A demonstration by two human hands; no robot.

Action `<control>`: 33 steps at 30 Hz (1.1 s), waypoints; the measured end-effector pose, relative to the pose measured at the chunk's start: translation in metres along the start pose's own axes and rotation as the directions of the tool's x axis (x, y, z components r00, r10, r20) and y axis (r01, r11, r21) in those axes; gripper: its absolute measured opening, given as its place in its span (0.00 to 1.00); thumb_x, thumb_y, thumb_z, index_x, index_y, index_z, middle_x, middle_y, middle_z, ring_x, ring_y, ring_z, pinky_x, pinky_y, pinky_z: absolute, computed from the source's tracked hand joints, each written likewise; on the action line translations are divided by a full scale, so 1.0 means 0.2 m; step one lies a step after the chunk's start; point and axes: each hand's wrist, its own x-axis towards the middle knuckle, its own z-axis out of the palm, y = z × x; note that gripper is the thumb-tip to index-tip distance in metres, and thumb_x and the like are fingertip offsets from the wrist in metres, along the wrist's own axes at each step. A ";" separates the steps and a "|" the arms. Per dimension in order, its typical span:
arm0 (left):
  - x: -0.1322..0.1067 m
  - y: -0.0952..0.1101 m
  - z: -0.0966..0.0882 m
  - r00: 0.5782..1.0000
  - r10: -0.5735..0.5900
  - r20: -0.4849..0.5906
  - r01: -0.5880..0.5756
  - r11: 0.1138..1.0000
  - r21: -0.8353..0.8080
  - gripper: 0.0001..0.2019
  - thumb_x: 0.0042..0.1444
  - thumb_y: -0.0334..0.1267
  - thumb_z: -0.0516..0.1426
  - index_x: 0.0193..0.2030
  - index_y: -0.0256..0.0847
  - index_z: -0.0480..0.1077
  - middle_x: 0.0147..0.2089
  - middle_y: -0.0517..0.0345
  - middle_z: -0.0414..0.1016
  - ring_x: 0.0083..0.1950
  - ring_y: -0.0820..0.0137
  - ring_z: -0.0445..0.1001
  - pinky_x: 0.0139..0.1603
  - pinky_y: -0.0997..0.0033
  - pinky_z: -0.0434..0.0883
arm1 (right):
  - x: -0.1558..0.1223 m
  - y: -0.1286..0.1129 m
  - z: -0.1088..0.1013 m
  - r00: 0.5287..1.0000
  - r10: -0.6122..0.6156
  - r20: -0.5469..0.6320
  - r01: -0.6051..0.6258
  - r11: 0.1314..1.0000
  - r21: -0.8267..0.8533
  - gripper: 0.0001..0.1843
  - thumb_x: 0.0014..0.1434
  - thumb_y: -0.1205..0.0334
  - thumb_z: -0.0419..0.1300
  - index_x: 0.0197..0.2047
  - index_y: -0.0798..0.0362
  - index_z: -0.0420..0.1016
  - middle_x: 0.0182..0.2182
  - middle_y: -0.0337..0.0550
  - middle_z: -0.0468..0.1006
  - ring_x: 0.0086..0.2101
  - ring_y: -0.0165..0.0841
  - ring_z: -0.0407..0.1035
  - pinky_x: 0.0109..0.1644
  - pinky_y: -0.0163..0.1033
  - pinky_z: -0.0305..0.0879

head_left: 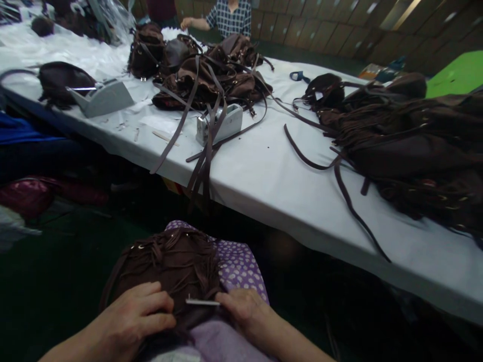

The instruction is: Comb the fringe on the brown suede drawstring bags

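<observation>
A dark brown fringed bag [166,266] lies on my lap, over purple dotted cloth [241,266]. My left hand [138,314] is at the bag's near left side, its fingers curled against the brown material. On the near right side is my right hand [245,309], closed on a thin silvery tool [203,302]. The tool points left across the bag, and a small upright tip shows at its far end. Its exact kind cannot be made out. My right fingers partly hide the tool's other end.
A white-covered table [264,186] runs across in front of me. On it are piled brown bags [211,80], two grey tape dispensers [109,98], hanging straps [207,166] and a larger brown heap [407,141] at right. A person in a checked shirt [232,20] is beyond the table.
</observation>
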 end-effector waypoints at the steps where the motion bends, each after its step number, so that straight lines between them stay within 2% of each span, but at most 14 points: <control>1: -0.01 -0.01 0.01 1.000 0.003 0.003 -0.003 1.000 -0.013 0.21 0.56 0.22 0.43 0.44 0.45 0.71 0.39 0.52 0.74 0.36 0.68 0.69 0.39 0.69 0.69 | 0.03 0.01 0.03 1.000 0.015 0.027 -0.013 0.998 -0.067 0.21 0.56 0.72 0.53 0.52 0.45 0.70 0.34 0.41 0.77 0.35 0.34 0.69 0.38 0.34 0.60; 6: -0.08 -0.06 0.07 0.995 0.034 0.093 -0.023 0.993 -0.114 0.19 0.56 0.22 0.43 0.44 0.44 0.69 0.40 0.51 0.74 0.38 0.68 0.71 0.37 0.71 0.67 | 0.16 0.26 0.07 0.947 0.316 -0.055 -0.321 0.922 -0.216 0.22 0.57 0.75 0.49 0.50 0.46 0.70 0.38 0.43 0.77 0.38 0.34 0.71 0.40 0.34 0.60; 10: -0.17 -0.05 0.11 0.994 -0.093 -0.062 0.080 0.980 -0.181 0.18 0.58 0.25 0.40 0.38 0.44 0.69 0.36 0.53 0.73 0.36 0.69 0.70 0.45 0.67 0.67 | 0.13 0.54 -0.06 0.803 0.566 -0.187 -0.596 0.772 -0.222 0.23 0.58 0.76 0.46 0.54 0.53 0.68 0.37 0.52 0.78 0.35 0.37 0.72 0.36 0.37 0.62; 12: -0.18 -0.02 0.12 0.978 -0.157 -0.139 0.127 0.971 -0.201 0.19 0.59 0.25 0.39 0.36 0.43 0.69 0.35 0.53 0.72 0.36 0.69 0.69 0.46 0.67 0.66 | 0.08 0.55 -0.13 0.750 0.611 -0.254 -0.654 0.742 -0.145 0.22 0.63 0.71 0.42 0.57 0.53 0.65 0.36 0.51 0.78 0.34 0.37 0.73 0.36 0.38 0.62; 14: -0.16 0.01 0.11 0.969 -0.186 -0.162 0.150 0.966 -0.212 0.16 0.59 0.24 0.42 0.37 0.42 0.69 0.36 0.53 0.72 0.38 0.69 0.69 0.40 0.70 0.66 | 0.04 0.44 -0.14 0.801 0.535 -0.270 -0.541 0.839 0.058 0.21 0.67 0.63 0.39 0.58 0.50 0.63 0.33 0.44 0.77 0.31 0.35 0.73 0.36 0.37 0.62; 16: -0.12 0.02 0.09 0.962 -0.208 -0.177 0.171 0.964 -0.204 0.13 0.58 0.24 0.45 0.37 0.41 0.67 0.37 0.53 0.71 0.39 0.70 0.69 0.37 0.72 0.65 | 0.03 0.26 -0.08 0.925 0.309 -0.221 -0.254 0.935 0.246 0.20 0.67 0.59 0.42 0.57 0.46 0.65 0.30 0.40 0.77 0.29 0.33 0.71 0.35 0.36 0.62; 18: -0.09 0.02 0.09 0.959 -0.205 -0.197 0.172 0.970 -0.173 0.11 0.57 0.22 0.46 0.35 0.41 0.65 0.37 0.54 0.71 0.39 0.70 0.69 0.38 0.73 0.65 | 0.05 0.09 0.02 0.991 0.092 -0.100 -0.070 0.977 0.200 0.17 0.64 0.63 0.47 0.53 0.46 0.69 0.32 0.41 0.78 0.31 0.33 0.71 0.36 0.35 0.61; 20: -0.08 0.01 0.09 0.968 -0.159 -0.197 0.135 0.982 -0.131 0.12 0.56 0.20 0.46 0.35 0.41 0.63 0.36 0.56 0.71 0.38 0.71 0.69 0.37 0.73 0.65 | 0.10 0.03 0.10 0.992 0.130 0.005 -0.130 0.991 -0.013 0.17 0.59 0.69 0.52 0.49 0.46 0.71 0.34 0.42 0.79 0.34 0.36 0.72 0.37 0.36 0.61; 22: -0.10 0.00 0.10 0.981 -0.092 -0.173 0.075 0.992 -0.101 0.14 0.55 0.18 0.44 0.35 0.41 0.62 0.34 0.57 0.70 0.36 0.72 0.69 0.35 0.73 0.64 | 0.15 0.11 0.12 0.946 0.324 -0.008 -0.320 0.928 -0.191 0.19 0.56 0.72 0.52 0.48 0.47 0.72 0.35 0.45 0.80 0.36 0.39 0.73 0.38 0.38 0.61; 26: -0.16 -0.02 0.08 0.990 -0.052 -0.128 0.040 0.994 -0.100 0.15 0.52 0.17 0.43 0.35 0.41 0.61 0.34 0.57 0.70 0.35 0.72 0.70 0.34 0.75 0.64 | 0.16 0.39 -0.02 0.808 0.577 -0.120 -0.587 0.767 -0.260 0.21 0.58 0.75 0.46 0.51 0.59 0.69 0.34 0.61 0.79 0.34 0.47 0.74 0.35 0.44 0.62; 28: -0.18 -0.02 0.07 0.989 -0.074 -0.128 0.060 0.992 -0.108 0.13 0.53 0.18 0.45 0.36 0.41 0.61 0.35 0.57 0.70 0.37 0.73 0.70 0.36 0.77 0.66 | 0.11 0.42 -0.10 0.771 0.615 -0.163 -0.635 0.729 -0.253 0.21 0.62 0.72 0.42 0.54 0.59 0.66 0.35 0.59 0.79 0.34 0.46 0.75 0.35 0.43 0.62; 30: -0.18 -0.02 0.06 0.982 -0.099 -0.160 0.081 0.990 -0.116 0.13 0.54 0.18 0.47 0.37 0.41 0.62 0.36 0.57 0.71 0.38 0.73 0.71 0.38 0.77 0.66 | 0.05 0.33 -0.12 0.862 0.489 -0.134 -0.506 0.844 -0.176 0.20 0.65 0.68 0.41 0.56 0.51 0.64 0.36 0.50 0.79 0.35 0.39 0.74 0.37 0.38 0.62; 32: -0.18 -0.02 0.07 0.972 -0.112 -0.207 0.088 0.988 -0.124 0.13 0.55 0.19 0.48 0.38 0.41 0.62 0.37 0.56 0.71 0.39 0.72 0.70 0.39 0.77 0.66 | 0.02 0.18 -0.08 0.981 0.193 -0.035 -0.194 0.980 -0.046 0.18 0.66 0.65 0.43 0.54 0.46 0.65 0.37 0.41 0.79 0.36 0.33 0.73 0.38 0.34 0.61; 33: -0.17 -0.02 0.08 0.966 -0.118 -0.229 0.090 0.987 -0.131 0.13 0.55 0.18 0.47 0.37 0.41 0.62 0.37 0.56 0.70 0.40 0.72 0.70 0.39 0.76 0.66 | 0.02 0.11 -0.04 0.998 0.057 0.007 -0.057 0.998 -0.010 0.16 0.65 0.65 0.45 0.52 0.45 0.66 0.36 0.40 0.79 0.36 0.33 0.73 0.38 0.33 0.60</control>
